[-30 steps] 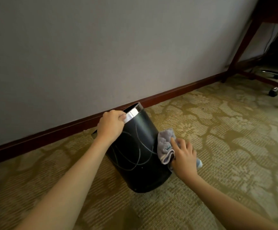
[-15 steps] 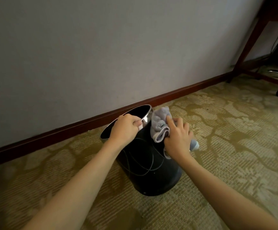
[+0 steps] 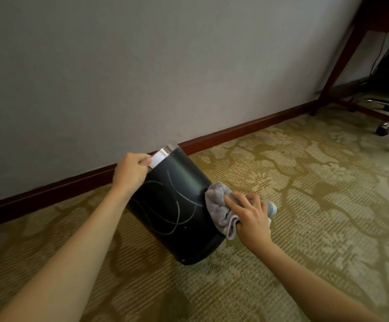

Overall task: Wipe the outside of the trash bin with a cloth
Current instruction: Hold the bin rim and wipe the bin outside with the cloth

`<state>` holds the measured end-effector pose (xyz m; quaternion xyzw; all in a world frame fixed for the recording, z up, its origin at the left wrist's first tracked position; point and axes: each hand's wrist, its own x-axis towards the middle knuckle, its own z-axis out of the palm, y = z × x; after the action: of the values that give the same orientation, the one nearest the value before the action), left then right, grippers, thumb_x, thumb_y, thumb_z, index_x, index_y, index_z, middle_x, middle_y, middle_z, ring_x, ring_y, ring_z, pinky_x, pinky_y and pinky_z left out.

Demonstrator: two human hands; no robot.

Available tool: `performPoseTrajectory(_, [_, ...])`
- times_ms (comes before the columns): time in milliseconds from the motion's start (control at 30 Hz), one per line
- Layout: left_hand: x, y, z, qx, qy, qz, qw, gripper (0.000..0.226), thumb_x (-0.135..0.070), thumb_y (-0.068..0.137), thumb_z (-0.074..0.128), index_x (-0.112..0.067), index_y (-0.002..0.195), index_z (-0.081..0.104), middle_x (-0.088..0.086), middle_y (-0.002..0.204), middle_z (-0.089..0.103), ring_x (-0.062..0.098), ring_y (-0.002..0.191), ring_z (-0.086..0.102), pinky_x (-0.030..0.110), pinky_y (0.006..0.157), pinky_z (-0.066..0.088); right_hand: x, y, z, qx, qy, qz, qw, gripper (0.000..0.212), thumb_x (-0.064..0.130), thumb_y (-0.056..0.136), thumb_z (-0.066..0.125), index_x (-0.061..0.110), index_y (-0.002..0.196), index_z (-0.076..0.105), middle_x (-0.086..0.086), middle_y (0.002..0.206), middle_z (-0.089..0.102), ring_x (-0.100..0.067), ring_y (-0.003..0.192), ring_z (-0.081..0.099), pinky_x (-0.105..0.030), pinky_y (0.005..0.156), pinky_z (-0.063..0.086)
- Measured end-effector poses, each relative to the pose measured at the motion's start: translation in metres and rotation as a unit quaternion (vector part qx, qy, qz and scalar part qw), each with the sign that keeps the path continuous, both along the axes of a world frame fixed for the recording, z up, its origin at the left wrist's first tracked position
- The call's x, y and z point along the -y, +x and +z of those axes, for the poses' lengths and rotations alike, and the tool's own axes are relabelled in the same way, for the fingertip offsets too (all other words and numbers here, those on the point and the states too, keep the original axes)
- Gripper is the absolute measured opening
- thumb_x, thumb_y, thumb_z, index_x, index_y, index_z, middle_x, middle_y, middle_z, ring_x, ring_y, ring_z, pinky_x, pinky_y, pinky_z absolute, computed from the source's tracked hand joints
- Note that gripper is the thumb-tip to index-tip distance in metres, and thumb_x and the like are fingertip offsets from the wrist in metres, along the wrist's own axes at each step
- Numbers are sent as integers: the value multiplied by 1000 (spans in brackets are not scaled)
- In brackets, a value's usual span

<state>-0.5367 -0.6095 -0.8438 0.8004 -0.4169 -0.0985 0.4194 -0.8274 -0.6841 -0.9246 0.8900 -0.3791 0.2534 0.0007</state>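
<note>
Black tilted trash bin [image 3: 175,205] between hands: left hand [image 3: 130,171] gripping rim, right hand [image 3: 250,214] pressing cloth [image 3: 216,203] flat-fingered.

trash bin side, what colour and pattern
Black with thin pale curved lines on the trash bin, silver rim; head view.

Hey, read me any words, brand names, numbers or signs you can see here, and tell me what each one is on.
None can be read. The trash bin carries only pale curved lines, not letters. A tiny light speck near its base is too small to tell. The cloth under the right hand shows no label, and the left hand hides part of the rim.
</note>
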Motion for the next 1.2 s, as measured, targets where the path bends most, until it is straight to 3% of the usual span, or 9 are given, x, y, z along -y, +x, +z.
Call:
performPoseTrajectory(133, [-21,17,-12,-65,-8,34,997,28,-16,95,52,-20,71,67,-2,66,63,12,67,59,24,60,37,3,2,4,-11,-17,29,999,56,-3,59,81,19,109,71,-4,112,67,-42,97,57,-51,77,45])
performPoseTrajectory(267, [-30,8,-13,-44,-19,38,998,25,-15,95,52,-16,76,69,-7,65,60,6,66,55,19,58,35,2,21,13,6,-18,30,999,51,-4,66,74,20,110,71,-5,114,66,-42,102,53,-52,81,40])
performPoseTrajectory(400, [-20,-19,-4,-2,-40,-11,999,23,-13,91,55,-18,76,71,-5,65,65,12,68,60,25,60,42,1,57,39,75,-32,41,996,50,-4,68,69,19,112,70,-7,116,65,-42,100,52,-50,79,39])
performPoseTrajectory(467, [-14,-36,1,29,-45,-40,998,24,-14,91,56,-19,70,67,-10,59,60,11,65,57,25,59,40,-3,76,53,117,-54,34,991,43,5,75,55,20,112,70,-5,116,65,-41,100,52,-49,79,39])
performPoseTrajectory(567, [-4,-48,5,56,-37,-53,996,22,-16,93,53,-12,78,70,1,64,64,18,69,58,34,64,44,-1,83,61,153,-68,26,986,49,15,77,36,21,111,70,-3,116,64,-40,101,51,-48,80,37])
performPoseTrajectory(700, [-2,-43,5,53,-29,-65,996,26,-16,94,50,-5,75,66,5,58,56,21,61,53,36,60,42,-1,64,40,120,-81,31,989,48,0,71,61,19,114,68,-7,121,62,-42,104,51,-49,83,36])
performPoseTrajectory(800, [-3,-32,5,33,-19,-64,997,26,-18,95,49,-13,79,69,2,67,64,20,71,59,35,66,46,0,48,25,60,-115,60,990,58,-2,59,77,17,113,69,-9,119,63,-43,101,52,-49,82,40])
performPoseTrajectory(967, [-10,-12,-5,-8,-24,-22,999,24,-20,93,51,-12,81,71,8,70,67,22,71,62,29,63,43,2,19,7,-8,-100,67,993,59,0,60,77,18,116,67,-6,120,64,-38,103,50,-48,82,41])
performPoseTrajectory(1200, [-17,4,-9,-73,-15,13,997,25,-21,93,53,-18,79,73,-7,56,59,13,57,53,28,58,40,2,-14,-5,-38,7,-19,999,53,-5,69,69,18,117,67,-6,121,62,-39,104,52,-52,80,42])
